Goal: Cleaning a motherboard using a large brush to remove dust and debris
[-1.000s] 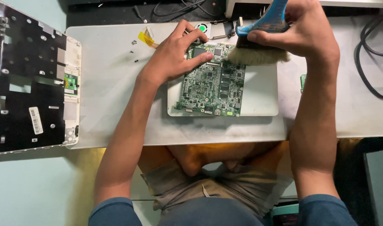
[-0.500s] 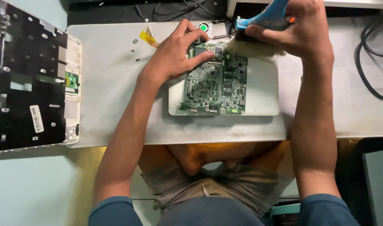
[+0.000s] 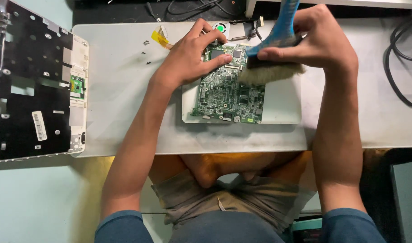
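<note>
A green circuit board (image 3: 226, 94) lies on a white rectangular panel (image 3: 282, 105) on the grey table (image 3: 125, 117). My left hand (image 3: 190, 56) presses on the board's upper left corner, fingers spread over it. My right hand (image 3: 316, 45) grips a brush with a blue handle (image 3: 281, 24). Its pale bristles (image 3: 269, 73) rest on the board's upper right part. A small fan with a green centre (image 3: 221, 28) sits just beyond my left fingers.
An opened black and white laptop shell (image 3: 33, 85) lies at the left, overhanging the table. A yellow ribbon strip (image 3: 160, 38) and tiny screws (image 3: 146, 49) lie at the back. Black cables (image 3: 401, 67) loop at the right. My crossed legs (image 3: 228, 171) show below the table edge.
My right hand has brought the brush back down from the board's far edge, so the bristles again lie on the board's upper right. My left hand stays in place.
</note>
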